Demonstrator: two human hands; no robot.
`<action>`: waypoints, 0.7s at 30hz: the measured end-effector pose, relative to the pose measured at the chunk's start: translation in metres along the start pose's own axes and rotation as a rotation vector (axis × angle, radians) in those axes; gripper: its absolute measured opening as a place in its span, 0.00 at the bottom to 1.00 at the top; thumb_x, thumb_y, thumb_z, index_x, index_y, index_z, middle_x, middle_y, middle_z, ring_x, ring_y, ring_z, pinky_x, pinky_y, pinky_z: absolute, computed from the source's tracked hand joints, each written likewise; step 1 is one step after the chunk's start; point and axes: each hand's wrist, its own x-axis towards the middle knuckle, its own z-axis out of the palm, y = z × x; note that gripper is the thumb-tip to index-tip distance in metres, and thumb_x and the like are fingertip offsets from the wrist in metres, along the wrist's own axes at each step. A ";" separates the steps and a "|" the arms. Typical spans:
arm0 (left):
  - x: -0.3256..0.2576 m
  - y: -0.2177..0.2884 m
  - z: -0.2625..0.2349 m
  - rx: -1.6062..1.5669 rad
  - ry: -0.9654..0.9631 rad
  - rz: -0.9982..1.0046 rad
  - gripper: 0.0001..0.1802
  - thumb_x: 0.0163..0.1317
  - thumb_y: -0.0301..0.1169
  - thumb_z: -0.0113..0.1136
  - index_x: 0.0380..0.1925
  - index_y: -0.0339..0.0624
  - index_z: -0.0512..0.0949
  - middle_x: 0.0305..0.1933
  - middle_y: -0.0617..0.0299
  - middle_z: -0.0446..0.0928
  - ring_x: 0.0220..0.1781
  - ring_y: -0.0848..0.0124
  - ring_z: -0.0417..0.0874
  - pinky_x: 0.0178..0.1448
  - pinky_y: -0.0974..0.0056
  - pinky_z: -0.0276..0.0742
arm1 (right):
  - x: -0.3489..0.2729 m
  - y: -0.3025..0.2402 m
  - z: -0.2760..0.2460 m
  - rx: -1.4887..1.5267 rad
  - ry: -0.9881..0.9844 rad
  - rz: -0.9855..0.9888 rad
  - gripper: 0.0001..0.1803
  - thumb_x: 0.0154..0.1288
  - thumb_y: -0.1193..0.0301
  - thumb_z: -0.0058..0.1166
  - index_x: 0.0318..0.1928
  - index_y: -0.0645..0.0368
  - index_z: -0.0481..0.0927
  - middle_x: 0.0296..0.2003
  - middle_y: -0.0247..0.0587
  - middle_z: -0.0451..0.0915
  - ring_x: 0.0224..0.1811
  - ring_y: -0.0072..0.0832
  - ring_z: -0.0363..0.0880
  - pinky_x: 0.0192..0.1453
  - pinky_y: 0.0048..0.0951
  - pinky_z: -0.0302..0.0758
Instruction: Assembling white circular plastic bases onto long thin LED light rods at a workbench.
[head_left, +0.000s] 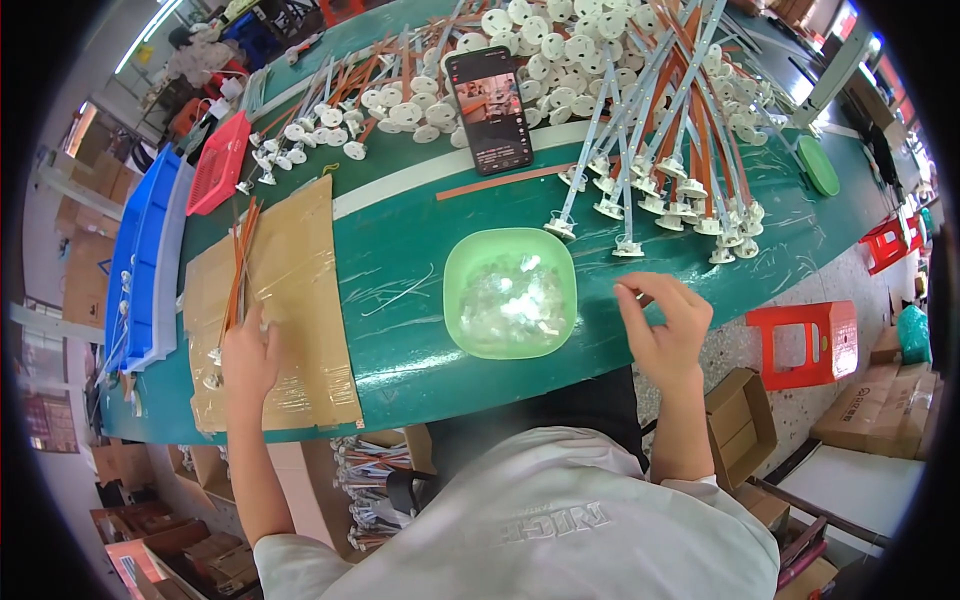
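My left hand (pixel 250 352) is at the cardboard sheet (pixel 295 300) on the left, over the lower part of several orange and grey strips (pixel 240 262) with white round ends. Its index finger points forward, apart from the thumb; the other fingers are partly hidden. To the right of a light green bowl (pixel 455 325), my right hand (pixel 668 325) hovers with thumb and index fingertip pressed together. Whatever is in that pinch, if anything, is too small to make out. Many small, clear, shiny pieces (pixel 515 305) lie in the bowl.
Beyond the bowl lie a phone (pixel 490 110) and a large heap of strips with white discs (pixel 560 45). More strips (pixel 640 150) fan out at the right. A blue tray (pixel 145 260) and a red basket (pixel 218 165) line the left. A red stool (pixel 803 343) stands right of the table.
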 end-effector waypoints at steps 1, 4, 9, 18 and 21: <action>-0.003 -0.001 -0.001 0.124 -0.027 0.042 0.27 0.66 0.34 0.59 0.65 0.41 0.74 0.30 0.44 0.80 0.34 0.50 0.85 0.40 0.51 0.80 | 0.002 0.003 -0.004 -0.018 0.004 0.023 0.04 0.60 0.82 0.65 0.35 0.62 0.85 0.32 0.42 0.87 0.27 0.27 0.83 0.32 0.25 0.78; -0.007 0.007 -0.011 0.305 -0.095 0.063 0.27 0.63 0.39 0.62 0.61 0.42 0.77 0.31 0.40 0.80 0.37 0.43 0.84 0.41 0.44 0.79 | 0.011 0.007 -0.012 -0.048 -0.028 0.029 0.07 0.58 0.82 0.66 0.37 0.61 0.86 0.33 0.41 0.87 0.30 0.31 0.84 0.35 0.28 0.79; 0.000 0.051 -0.036 0.345 -0.003 0.060 0.25 0.62 0.39 0.65 0.57 0.42 0.78 0.31 0.43 0.80 0.34 0.44 0.83 0.40 0.44 0.78 | 0.047 0.014 0.005 -0.345 -0.213 -0.232 0.15 0.51 0.81 0.68 0.42 0.57 0.86 0.41 0.40 0.83 0.40 0.36 0.82 0.43 0.35 0.80; 0.030 0.194 0.028 -0.839 0.167 0.775 0.04 0.59 0.24 0.68 0.34 0.38 0.84 0.28 0.59 0.80 0.27 0.71 0.78 0.32 0.67 0.72 | 0.068 0.024 0.039 -0.377 -0.404 -0.262 0.13 0.56 0.79 0.65 0.44 0.57 0.85 0.42 0.40 0.80 0.41 0.37 0.82 0.44 0.37 0.80; 0.025 0.211 0.031 -0.976 -0.006 0.866 0.02 0.60 0.24 0.67 0.33 0.37 0.84 0.31 0.58 0.82 0.28 0.72 0.79 0.33 0.67 0.73 | 0.047 -0.004 0.017 -0.196 -0.235 -0.167 0.13 0.57 0.81 0.66 0.43 0.60 0.85 0.40 0.42 0.81 0.37 0.37 0.83 0.40 0.35 0.80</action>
